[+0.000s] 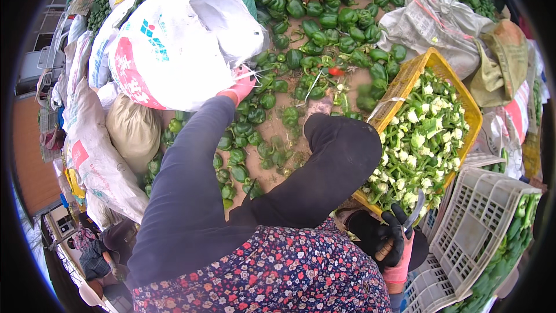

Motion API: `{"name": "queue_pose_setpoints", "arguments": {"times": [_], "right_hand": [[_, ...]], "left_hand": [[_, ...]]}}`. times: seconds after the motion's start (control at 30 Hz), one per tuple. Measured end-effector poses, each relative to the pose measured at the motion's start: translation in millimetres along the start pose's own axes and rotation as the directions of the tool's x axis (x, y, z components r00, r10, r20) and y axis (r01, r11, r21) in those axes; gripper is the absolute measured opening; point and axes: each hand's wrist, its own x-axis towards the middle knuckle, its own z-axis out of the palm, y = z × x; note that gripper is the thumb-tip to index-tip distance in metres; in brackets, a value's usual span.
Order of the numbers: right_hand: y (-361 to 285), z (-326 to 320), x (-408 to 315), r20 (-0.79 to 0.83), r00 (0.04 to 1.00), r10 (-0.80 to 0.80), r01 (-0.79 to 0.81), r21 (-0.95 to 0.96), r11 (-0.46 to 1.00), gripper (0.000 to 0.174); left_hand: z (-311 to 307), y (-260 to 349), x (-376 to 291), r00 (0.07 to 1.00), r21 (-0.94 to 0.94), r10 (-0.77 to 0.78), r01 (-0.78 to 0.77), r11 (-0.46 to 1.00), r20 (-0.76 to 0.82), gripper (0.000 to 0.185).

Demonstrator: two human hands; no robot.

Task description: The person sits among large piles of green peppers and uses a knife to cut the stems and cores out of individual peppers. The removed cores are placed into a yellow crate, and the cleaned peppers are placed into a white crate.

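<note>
My left hand [243, 84], in a pink glove, grips the frayed lip of a large white woven sack [173, 48]. The sack's mouth faces right, and its printed side bulges toward me. By my right hip, my right hand [396, 240] wears a pink glove with black-coated fingers and is closed around a small knife [417, 211], its curved blade pointing up. Just above that knife is a tilted yellow plastic crate [391, 95] heaped with cut green stems with pale ends [417, 139]. Loose green bell peppers [256, 115] cover the ground under my left forearm.
Grey plastic crates [478, 221] stand at right, one holding long green peppers [499, 256]. Filled sacks [104, 156] line the left; more sacks [434, 26] lie at upper right. A red pepper [335, 71] lies among green ones. Another person [97, 248] bends at lower left.
</note>
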Motion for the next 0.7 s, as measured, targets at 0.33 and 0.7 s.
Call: {"name": "queue_pose_setpoints", "arguments": {"times": [0.33,0.7], "right_hand": [[-1,20,22,0.079,0.997,-0.025,0.034,-0.113,0.993,0.043],[17,39,21,-0.028,0.942,0.334,-0.315,0.263,0.912,0.054]], "left_hand": [[-40,55,6,0.772,-0.045,0.541,-0.587,0.809,-0.334,0.048],[86,30,26,0.991,0.216,0.098,-0.076,0.973,-0.091,0.069]]}}
